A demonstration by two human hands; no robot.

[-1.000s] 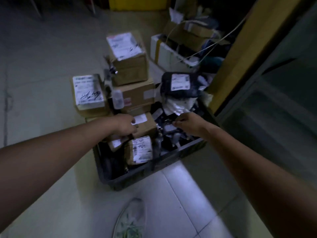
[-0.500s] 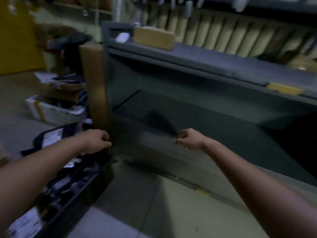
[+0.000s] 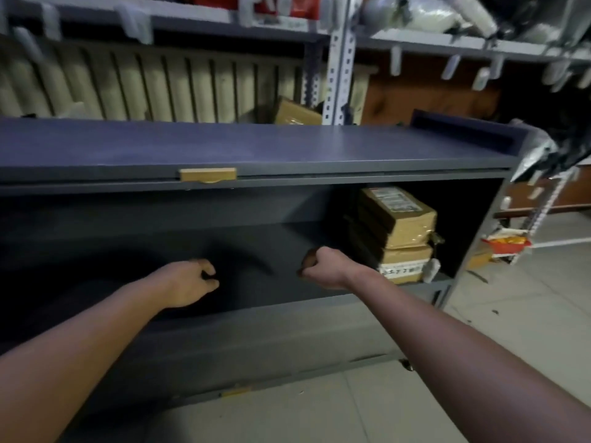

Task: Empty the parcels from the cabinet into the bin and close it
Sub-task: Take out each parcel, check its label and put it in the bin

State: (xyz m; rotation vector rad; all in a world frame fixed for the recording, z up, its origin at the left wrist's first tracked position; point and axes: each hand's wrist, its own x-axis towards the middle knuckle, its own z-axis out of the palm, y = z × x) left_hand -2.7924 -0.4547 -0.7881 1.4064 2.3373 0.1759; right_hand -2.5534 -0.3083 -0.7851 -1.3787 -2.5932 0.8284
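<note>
A low grey cabinet (image 3: 256,148) stands open in front of me, its interior dark. At the right end inside, two taped cardboard parcels (image 3: 399,225) are stacked, the upper one tilted, the lower one bearing a white label. My left hand (image 3: 188,284) and my right hand (image 3: 323,266) reach into the opening, both loosely curled and holding nothing. The right hand is just left of the parcel stack, not touching it. The bin is out of view.
A tan handle (image 3: 208,175) sits on the cabinet's top front edge. Metal shelving (image 3: 340,59) rises behind, with a cardboard box (image 3: 295,111) and white bags (image 3: 425,11) on it. A grey bag (image 3: 543,151) hangs over the right corner. Tiled floor (image 3: 319,410) lies below.
My view swung right, from the bin of parcels to the cabinet. Both hands left the bin and now reach into the cabinet opening, empty.
</note>
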